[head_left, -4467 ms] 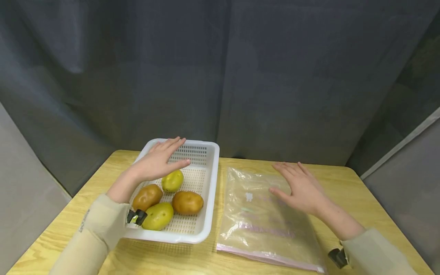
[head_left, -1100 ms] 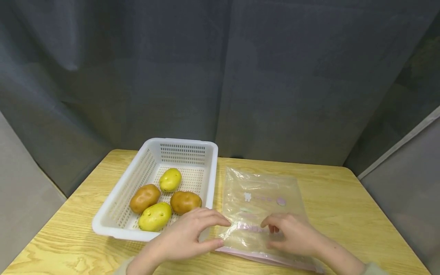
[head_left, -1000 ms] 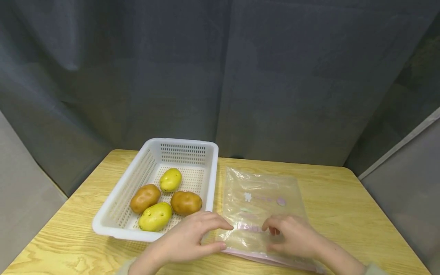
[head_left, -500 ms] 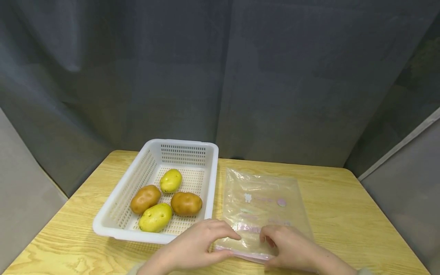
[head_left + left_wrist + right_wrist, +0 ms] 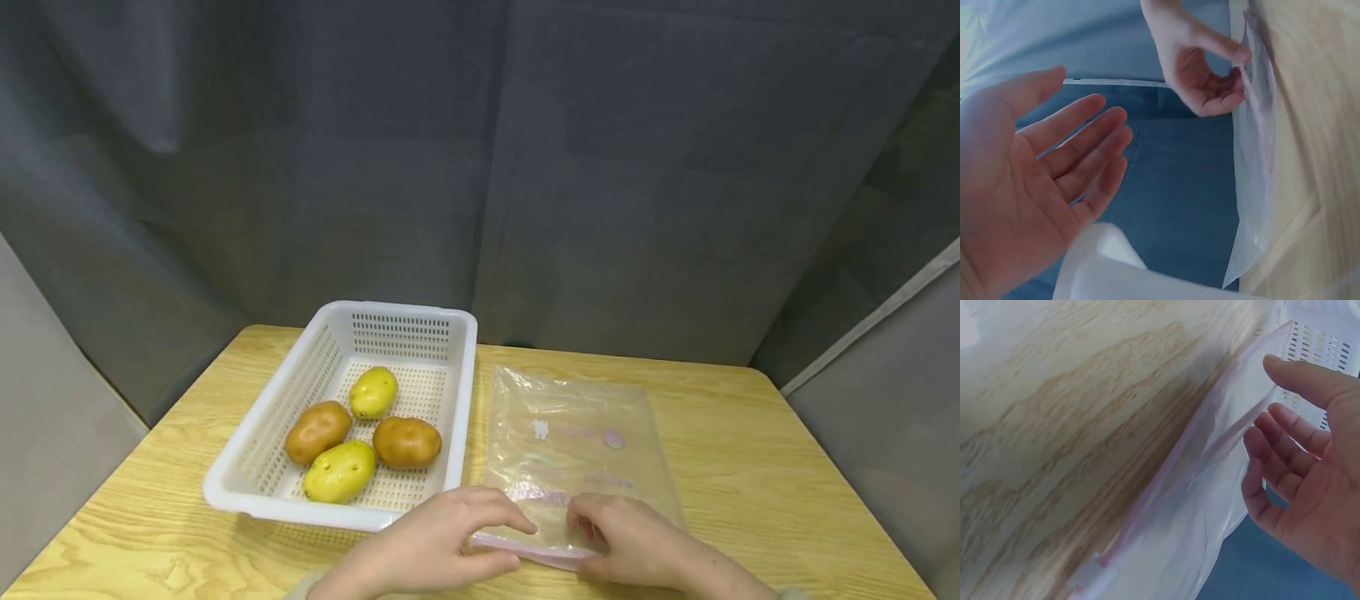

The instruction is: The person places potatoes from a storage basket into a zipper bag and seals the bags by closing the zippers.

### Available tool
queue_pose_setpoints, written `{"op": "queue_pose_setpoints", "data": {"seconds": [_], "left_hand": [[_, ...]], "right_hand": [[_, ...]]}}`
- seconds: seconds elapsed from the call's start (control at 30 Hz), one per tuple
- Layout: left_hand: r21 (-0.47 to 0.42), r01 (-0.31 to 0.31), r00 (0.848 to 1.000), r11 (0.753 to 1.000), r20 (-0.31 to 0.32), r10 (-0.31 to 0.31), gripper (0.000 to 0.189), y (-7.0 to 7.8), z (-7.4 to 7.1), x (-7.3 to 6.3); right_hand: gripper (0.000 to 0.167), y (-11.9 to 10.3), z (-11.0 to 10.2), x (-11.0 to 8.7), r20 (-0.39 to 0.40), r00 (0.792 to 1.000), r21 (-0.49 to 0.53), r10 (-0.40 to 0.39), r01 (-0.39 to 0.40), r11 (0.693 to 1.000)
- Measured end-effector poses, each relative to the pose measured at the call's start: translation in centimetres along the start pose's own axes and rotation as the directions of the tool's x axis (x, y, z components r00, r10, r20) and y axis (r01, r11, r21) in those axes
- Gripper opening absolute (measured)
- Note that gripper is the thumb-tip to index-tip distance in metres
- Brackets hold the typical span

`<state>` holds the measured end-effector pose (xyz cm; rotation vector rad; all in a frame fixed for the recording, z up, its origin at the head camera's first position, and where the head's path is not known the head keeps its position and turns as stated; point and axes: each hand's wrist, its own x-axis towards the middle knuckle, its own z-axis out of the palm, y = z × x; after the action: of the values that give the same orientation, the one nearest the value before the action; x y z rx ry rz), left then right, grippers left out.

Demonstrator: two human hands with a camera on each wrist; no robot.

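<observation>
A clear slider zip bag (image 5: 577, 458) with a pink-edged mouth lies flat on the table. My right hand (image 5: 637, 542) is at its near edge, fingers curled. The right wrist view shows the bag's upper layer (image 5: 1235, 434) lifted apart from the lower one, its edge between my thumb and fingertips (image 5: 1261, 419). My left hand (image 5: 442, 542) hovers near the bag's left corner, fingers relaxed and holding nothing; the left wrist view shows its palm (image 5: 1016, 194). Left of the bag, a white perforated basket (image 5: 251, 433) contains two brown potatoes (image 5: 407, 442) and two yellow-green ones (image 5: 340, 472).
A light wood-grain table (image 5: 757, 483) carries everything. Dark grey cloth (image 5: 600, 167) hangs behind it, with paler panels at both sides. The bag's white slider (image 5: 1091, 575) sits at the end of its mouth. The basket's near rim is close to my left hand.
Both hands came down from above the basket and bag to the bag's near edge. Over the last second they drew slightly nearer me, and the left moved right. The potatoes stayed put.
</observation>
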<state>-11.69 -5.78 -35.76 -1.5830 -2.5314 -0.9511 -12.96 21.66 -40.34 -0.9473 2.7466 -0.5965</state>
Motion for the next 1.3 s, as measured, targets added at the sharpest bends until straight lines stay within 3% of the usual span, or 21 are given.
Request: {"op": "queue_pose_setpoints", "data": {"seconds": [0.3,0.5,0.73,0.93,1.13,1.2,1.3], "left_hand": [[0.003,0.004,0.993,1.000,0.117,-0.004,0.030,0.3,1.3,0.4],[0.008,-0.022,0.991,1.000,0.136,0.020,0.030,0.2,2.1,0.5],[-0.034,-0.027,0.977,0.999,0.212,0.034,0.031,-0.1,3.1,0.7],[-0.063,-0.007,0.972,0.998,0.232,0.021,0.028,-0.4,4.0,0.9],[-0.105,0.106,0.968,0.989,0.238,-0.079,0.026,-0.6,4.7,0.8],[-0.169,0.189,0.960,0.967,0.239,-0.146,0.026,-0.6,4.9,0.8],[-0.222,0.261,0.954,0.939,0.207,-0.216,0.025,-0.7,5.4,0.8]], "right_hand": [[0.037,0.4,0.0,-0.2,-0.037,0.999,0.075,-0.028,0.030,0.997],[0.031,0.5,0.1,-0.2,-0.052,0.999,0.103,-0.008,0.013,0.995],[0.022,0.6,0.0,-0.3,-0.066,0.998,0.148,-0.023,0.033,0.989],[0.016,0.5,-0.7,0.0,-0.102,0.994,0.149,0.042,-0.027,0.988],[0.013,0.4,-1.1,0.2,-0.158,0.984,0.117,0.078,-0.060,0.991],[0.014,0.3,-1.2,0.2,-0.158,0.984,0.134,0.086,-0.065,0.989],[0.014,0.1,-1.3,0.2,-0.167,0.981,0.167,0.099,-0.071,0.983]]}}
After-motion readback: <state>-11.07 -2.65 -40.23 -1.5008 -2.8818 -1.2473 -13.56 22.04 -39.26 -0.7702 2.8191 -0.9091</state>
